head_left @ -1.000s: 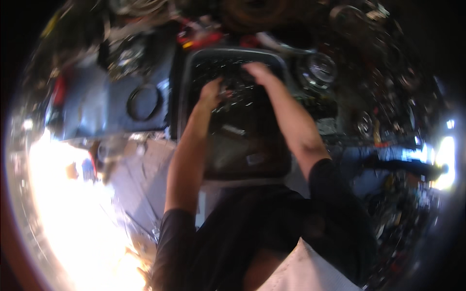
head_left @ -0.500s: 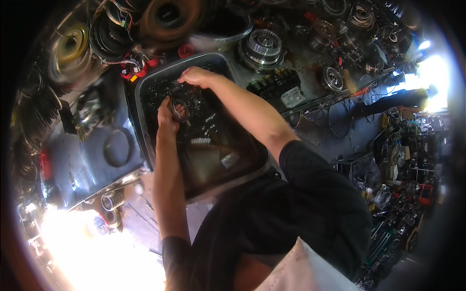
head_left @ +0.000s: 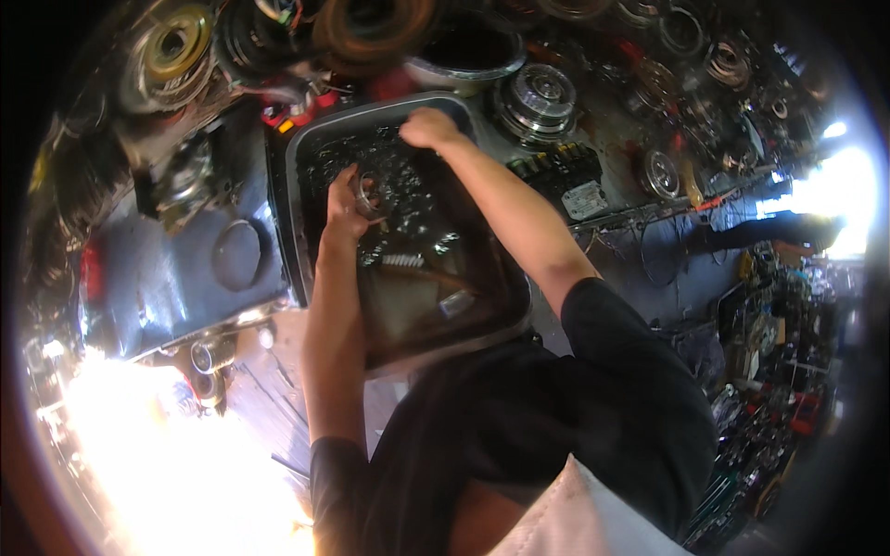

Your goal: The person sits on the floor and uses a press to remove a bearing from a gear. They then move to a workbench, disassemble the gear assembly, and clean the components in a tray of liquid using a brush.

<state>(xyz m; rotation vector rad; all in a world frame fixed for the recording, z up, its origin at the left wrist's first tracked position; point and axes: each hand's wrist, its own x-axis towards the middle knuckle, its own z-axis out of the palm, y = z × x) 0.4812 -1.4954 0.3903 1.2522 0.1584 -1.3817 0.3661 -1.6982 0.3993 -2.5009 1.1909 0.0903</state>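
Observation:
My left hand [head_left: 344, 211] grips a metal ring-shaped part [head_left: 370, 193], held tilted above the dark liquid [head_left: 394, 218] in a black plastic tub [head_left: 295, 199]. Over the far right part of the tub, my right hand [head_left: 427, 128] is curled closed near the rim. Whatever it may hold is hidden by the fingers. The liquid around the ring ripples and glints. A small pale rectangular object [head_left: 454, 304] and a ribbed light strip [head_left: 402, 260] show in the near half of the tub.
Right of the tub sit a round metal drum [head_left: 536, 100] and a dark block with a pale label [head_left: 586, 199]. A metal ring [head_left: 237, 254] lies on the left bench. A dark basin [head_left: 468, 56] and red parts [head_left: 324, 97] stand beyond the tub. Another person's arm [head_left: 774, 233] shows far right.
My right hand has moved right and away from the ring, its fingers now curled in. The left hand still holds the ring in about the same place. The whole view has shifted slightly.

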